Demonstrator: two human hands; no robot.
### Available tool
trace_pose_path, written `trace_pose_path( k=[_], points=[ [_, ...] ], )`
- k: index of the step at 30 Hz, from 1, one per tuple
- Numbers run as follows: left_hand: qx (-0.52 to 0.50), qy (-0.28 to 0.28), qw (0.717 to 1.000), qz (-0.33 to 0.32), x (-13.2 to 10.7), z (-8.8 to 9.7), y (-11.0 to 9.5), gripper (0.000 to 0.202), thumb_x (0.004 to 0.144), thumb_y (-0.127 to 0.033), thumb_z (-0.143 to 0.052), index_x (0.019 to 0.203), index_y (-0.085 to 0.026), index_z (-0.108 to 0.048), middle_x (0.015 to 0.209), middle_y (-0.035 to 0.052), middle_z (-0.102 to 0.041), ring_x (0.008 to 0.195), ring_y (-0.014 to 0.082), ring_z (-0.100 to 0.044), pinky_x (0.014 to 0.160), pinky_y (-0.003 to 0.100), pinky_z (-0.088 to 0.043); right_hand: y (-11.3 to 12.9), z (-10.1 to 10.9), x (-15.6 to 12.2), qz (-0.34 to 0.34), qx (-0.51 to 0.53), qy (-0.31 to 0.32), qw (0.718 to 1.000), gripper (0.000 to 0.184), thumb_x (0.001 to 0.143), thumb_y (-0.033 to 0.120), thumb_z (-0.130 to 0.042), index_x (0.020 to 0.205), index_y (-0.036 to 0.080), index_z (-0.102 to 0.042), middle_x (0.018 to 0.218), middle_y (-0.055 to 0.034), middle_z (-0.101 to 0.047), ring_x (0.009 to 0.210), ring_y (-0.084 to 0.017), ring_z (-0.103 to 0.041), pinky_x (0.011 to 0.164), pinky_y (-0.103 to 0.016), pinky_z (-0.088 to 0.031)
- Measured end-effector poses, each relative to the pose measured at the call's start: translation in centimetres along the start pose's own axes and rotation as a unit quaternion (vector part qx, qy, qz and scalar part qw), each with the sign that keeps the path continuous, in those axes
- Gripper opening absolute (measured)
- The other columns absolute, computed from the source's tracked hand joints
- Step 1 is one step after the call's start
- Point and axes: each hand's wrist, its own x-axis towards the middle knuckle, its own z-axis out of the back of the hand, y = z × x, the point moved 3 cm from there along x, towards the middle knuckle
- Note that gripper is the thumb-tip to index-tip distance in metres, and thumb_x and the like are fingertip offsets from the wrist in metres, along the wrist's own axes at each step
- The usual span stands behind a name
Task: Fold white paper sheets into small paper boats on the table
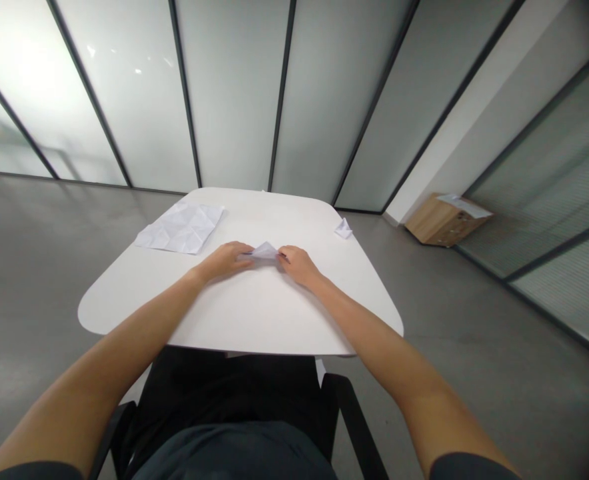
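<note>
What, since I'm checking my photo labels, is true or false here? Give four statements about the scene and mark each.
1. The bare left hand and bare right hand touch a folded white paper. True.
2. A flat, creased white paper sheet lies to the right of both hands. False: it lies to their left.
3. A small folded white paper piece is near the right edge of the rounded white table. True.
4. A brown rectangular box stands on the table. False: it stands on the grey floor.

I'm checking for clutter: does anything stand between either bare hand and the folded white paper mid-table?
Nothing visible: the left hand and right hand both touch the folded white paper. The creased white paper sheet lies apart, leftward.
</note>
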Motion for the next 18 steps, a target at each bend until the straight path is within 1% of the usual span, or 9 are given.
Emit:
trace_pose_path(
  k=[1,3,5,7,9,12,15,16,18],
  points=[
    [-0.009,-0.003,1.0,0.006,0.0,0.1,-0.1,0.049,0.099,-0.058,-0.057,0.128,-0.021,-0.075,0.121,0.0105,-0.079,0.107,0.0279,-0.072,0.098,0.035,-0.051,0.0,0.2,0.0,-0.003,0.019,-0.016,1.0,0.02,0.106,0.026,-0.054,0.101,0.019,-0.073,0.099,-0.0074,-0.074,0.094,-0.02,-0.065,0.091,-0.031,-0.046],
    [-0.036,-0.006,0.999,0.025,0.0,0.4,-0.2,0.045,0.104,-0.053,-0.05,0.127,-0.023,-0.074,0.113,0.0071,-0.08,0.094,0.0234,-0.073,0.091,0.032,-0.052,0.1,0.7,0.1,-0.013,0.056,-0.049,0.997,0.02,0.106,0.029,-0.054,0.101,0.019,-0.072,0.097,-0.0067,-0.074,0.092,-0.02,-0.065,0.089,-0.03,-0.048],
    [-0.07,-0.019,0.996,0.045,0.1,0.5,-0.3,0.045,0.104,-0.054,-0.05,0.123,-0.022,-0.075,0.104,0.0048,-0.081,0.085,0.0206,-0.071,0.085,0.03,-0.052,0.2,1.3,0.1,-0.03,0.089,-0.076,0.993,0.02,0.104,0.032,-0.056,0.101,0.02,-0.071,0.096,-0.0063,-0.074,0.09,-0.02,-0.066,0.088,-0.03,-0.051],
    [-0.119,-0.045,0.989,0.071,0.2,0.5,-0.3,0.048,0.101,-0.058,-0.054,0.121,-0.02,-0.076,0.098,0.0048,-0.08,0.083,0.0201,-0.071,0.081,0.029,-0.053,0.1,1.7,0.1,-0.053,0.128,-0.1,0.985,0.021,0.102,0.036,-0.059,0.103,0.02,-0.072,0.098,-0.0065,-0.075,0.09,-0.02,-0.067,0.088,-0.031,-0.054],
    [-0.193,-0.067,0.974,0.097,0.4,0.3,-0.1,0.056,0.096,-0.064,-0.059,0.123,-0.017,-0.075,0.095,0.0063,-0.08,0.082,0.0209,-0.071,0.079,0.03,-0.056,0.0,1.7,0.1,-0.076,0.186,-0.115,0.973,0.025,0.1,0.042,-0.061,0.105,0.02,-0.073,0.102,-0.0063,-0.076,0.088,-0.02,-0.07,0.086,-0.033,-0.058],
    [-0.292,-0.08,0.945,0.124,0.6,-0.1,0.3,0.069,0.09,-0.07,-0.067,0.129,-0.013,-0.071,0.096,0.009,-0.08,0.083,0.0222,-0.073,0.08,0.034,-0.061,-0.6,1.3,0.2,-0.115,0.299,-0.12,0.94,0.033,0.095,0.051,-0.065,0.108,0.022,-0.074,0.105,-0.0044,-0.077,0.081,-0.019,-0.072,0.077,-0.034,-0.064],
    [-0.321,-0.079,0.933,0.14,0.6,-0.1,0.6,0.073,0.088,-0.071,-0.068,0.132,-0.013,-0.069,0.103,0.0108,-0.08,0.084,0.0218,-0.074,0.08,0.035,-0.062,-1.1,0.7,0.2,-0.143,0.369,-0.119,0.911,0.032,0.09,0.048,-0.07,0.107,0.022,-0.075,0.104,-0.0035,-0.078,0.077,-0.018,-0.073,0.073,-0.034,-0.067],
    [-0.32,-0.075,0.934,0.142,0.5,-0.1,0.7,0.072,0.089,-0.07,-0.068,0.132,-0.013,-0.07,0.104,0.011,-0.08,0.085,0.0218,-0.074,0.081,0.035,-0.062,-1.3,0.5,0.2,-0.15,0.377,-0.118,0.906,0.03,0.089,0.046,-0.07,0.106,0.022,-0.075,0.103,-0.0035,-0.078,0.076,-0.018,-0.073,0.073,-0.034,-0.067],
    [-0.299,-0.065,0.941,0.142,0.3,0.1,0.9,0.066,0.09,-0.068,-0.066,0.127,-0.013,-0.071,0.103,0.0104,-0.08,0.087,0.022,-0.074,0.081,0.033,-0.06,-1.5,0.3,0.2,-0.161,0.376,-0.104,0.907,0.025,0.089,0.039,-0.069,0.105,0.021,-0.076,0.103,-0.0039,-0.079,0.076,-0.017,-0.074,0.073,-0.034,-0.067]
  ],
)
